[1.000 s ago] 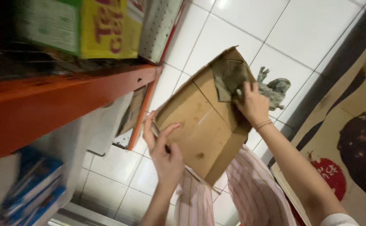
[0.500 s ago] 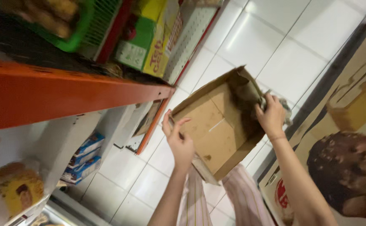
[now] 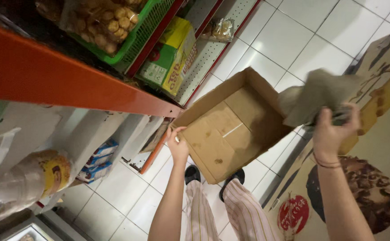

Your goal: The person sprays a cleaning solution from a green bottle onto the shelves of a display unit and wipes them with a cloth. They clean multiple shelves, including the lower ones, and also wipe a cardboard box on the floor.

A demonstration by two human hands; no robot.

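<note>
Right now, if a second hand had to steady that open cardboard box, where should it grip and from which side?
Probably the far raised side wall of the cardboard box, approached from the right. The left hand already pinches the near-left wall, so the box hangs tilted from one edge. The right hand holds a grey cloth beside that free wall.

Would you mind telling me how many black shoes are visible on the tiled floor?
2. One black shoe sits just under the cardboard box that the left hand holds; the other shoe is beside it, partly hidden by the box's lower edge.
</note>
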